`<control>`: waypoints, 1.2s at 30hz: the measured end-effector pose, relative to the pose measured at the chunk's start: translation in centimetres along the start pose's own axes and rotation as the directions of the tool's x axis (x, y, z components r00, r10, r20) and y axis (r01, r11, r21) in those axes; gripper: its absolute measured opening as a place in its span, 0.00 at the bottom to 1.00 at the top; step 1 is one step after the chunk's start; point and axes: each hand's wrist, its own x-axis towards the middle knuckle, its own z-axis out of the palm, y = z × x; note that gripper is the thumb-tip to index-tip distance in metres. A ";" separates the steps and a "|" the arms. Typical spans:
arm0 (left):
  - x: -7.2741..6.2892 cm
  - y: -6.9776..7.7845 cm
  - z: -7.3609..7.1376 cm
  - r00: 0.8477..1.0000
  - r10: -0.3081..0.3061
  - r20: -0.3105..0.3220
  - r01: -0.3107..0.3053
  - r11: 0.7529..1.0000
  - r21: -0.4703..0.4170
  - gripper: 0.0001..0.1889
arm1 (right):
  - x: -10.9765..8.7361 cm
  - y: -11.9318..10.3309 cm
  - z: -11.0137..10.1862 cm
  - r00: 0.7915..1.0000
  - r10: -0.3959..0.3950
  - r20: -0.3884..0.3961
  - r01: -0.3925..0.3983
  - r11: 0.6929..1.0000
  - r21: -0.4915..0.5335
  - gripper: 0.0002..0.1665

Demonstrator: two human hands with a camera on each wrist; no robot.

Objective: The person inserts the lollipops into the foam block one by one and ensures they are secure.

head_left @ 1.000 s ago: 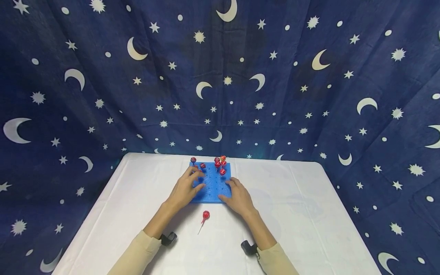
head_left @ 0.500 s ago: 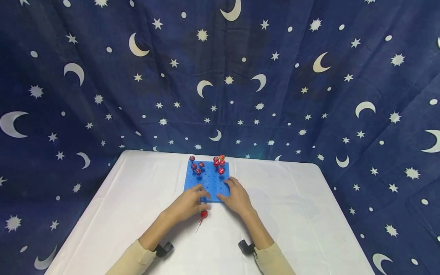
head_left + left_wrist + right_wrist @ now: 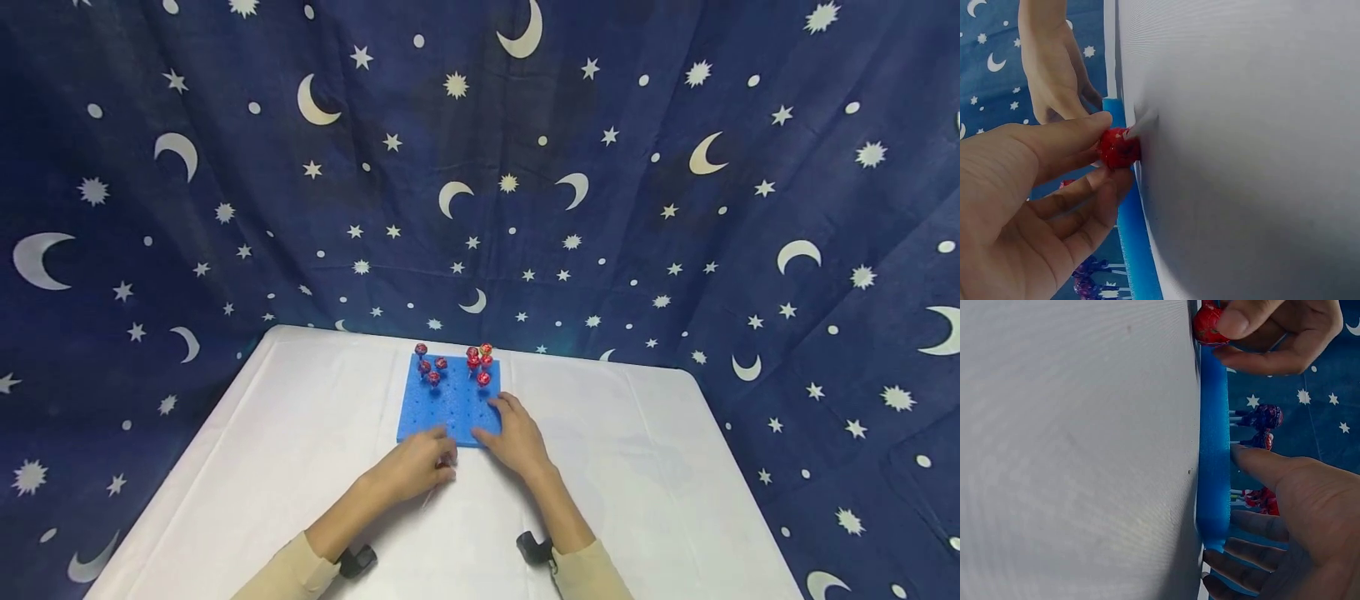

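Observation:
My left hand [image 3: 416, 465] pinches the round head of a red-wrapped lollipop [image 3: 1120, 149] between thumb and fingers, low over the table just in front of a blue foam board [image 3: 442, 412]. In the head view the hand hides most of this lollipop. My right hand [image 3: 517, 435] rests at the board's right front corner, fingers spread and relaxed, holding nothing. Dark purple-red lollipops [image 3: 433, 378] stand upright in the board's back left part. Red lollipops [image 3: 483, 379], one partly yellow, stand at its back right.
The board has rows of small holes [image 3: 452, 412] in its front and middle. It lies on a table with a white cloth [image 3: 615, 483]. Behind hangs a dark blue curtain [image 3: 420, 208] with moons and stars.
My left hand has come back from the board's left side toward the table front and taken hold of the red lollipop lying there. The right hand has stayed at the board.

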 end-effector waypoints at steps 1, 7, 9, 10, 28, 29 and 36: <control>-0.1 0.0 0.1 1.000 -0.003 0.006 0.003 1.000 0.006 0.07 | -0.1 0.0 0.1 1.000 -0.001 0.000 0.001 1.000 0.002 0.41; -0.3 -0.1 0.2 0.999 -0.021 0.040 0.020 0.999 0.036 0.08 | -0.1 0.0 0.2 1.000 -0.014 -0.011 0.014 1.000 0.002 0.41; -0.2 -0.1 0.2 0.998 -0.022 0.050 0.019 0.999 0.043 0.08 | -0.1 0.0 0.2 1.000 -0.009 -0.016 0.009 1.000 -0.003 0.41; -0.1 -0.1 0.1 0.998 -0.021 0.058 0.019 0.999 0.047 0.08 | 0.0 0.1 0.2 1.000 -0.005 -0.016 0.005 1.000 -0.004 0.41; 0.5 0.3 -1.8 0.995 0.025 0.093 -0.016 0.995 -0.102 0.06 | -0.1 0.1 0.2 1.000 -0.019 -0.012 0.018 1.000 -0.013 0.41; 0.5 0.3 -1.9 0.996 0.034 0.087 -0.024 0.993 -0.117 0.05 | -0.1 0.0 0.1 1.000 -0.019 -0.012 0.018 1.000 -0.012 0.41; 0.9 0.4 -3.0 0.998 0.063 0.019 -0.059 0.984 -0.167 0.07 | -0.2 -0.1 -0.1 1.000 -0.025 -0.017 0.025 1.000 -0.012 0.41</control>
